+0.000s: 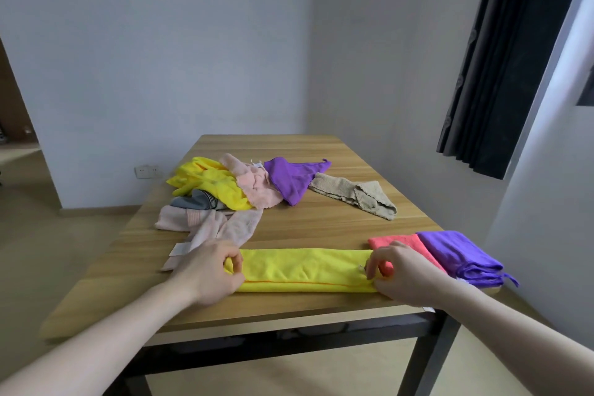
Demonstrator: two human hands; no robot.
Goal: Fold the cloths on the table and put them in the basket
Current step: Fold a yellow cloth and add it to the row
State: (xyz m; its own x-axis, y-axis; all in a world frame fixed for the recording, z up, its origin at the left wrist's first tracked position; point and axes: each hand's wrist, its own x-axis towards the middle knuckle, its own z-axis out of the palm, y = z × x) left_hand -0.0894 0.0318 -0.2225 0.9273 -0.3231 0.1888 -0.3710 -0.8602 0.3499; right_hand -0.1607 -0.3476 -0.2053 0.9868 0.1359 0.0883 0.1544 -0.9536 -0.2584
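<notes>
Where hands (302,270) pinch yellow cloth (305,270): coral cloth (398,243) touching.

Soft, even daylight fills the room, seemingly from the right, past the dark curtain (501,58). The wall (160,42) looks pale and flat, without glare. Shadows under the table (289,225) are faint. Straight lines bow near the edges, and the forearms look slightly smeared.

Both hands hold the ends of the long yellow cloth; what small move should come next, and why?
Probably bring the left hand over to the right hand, folding the yellow cloth in half. It lies as a long strip, each end pinched, longer than the folded purple cloth beside it.
</notes>
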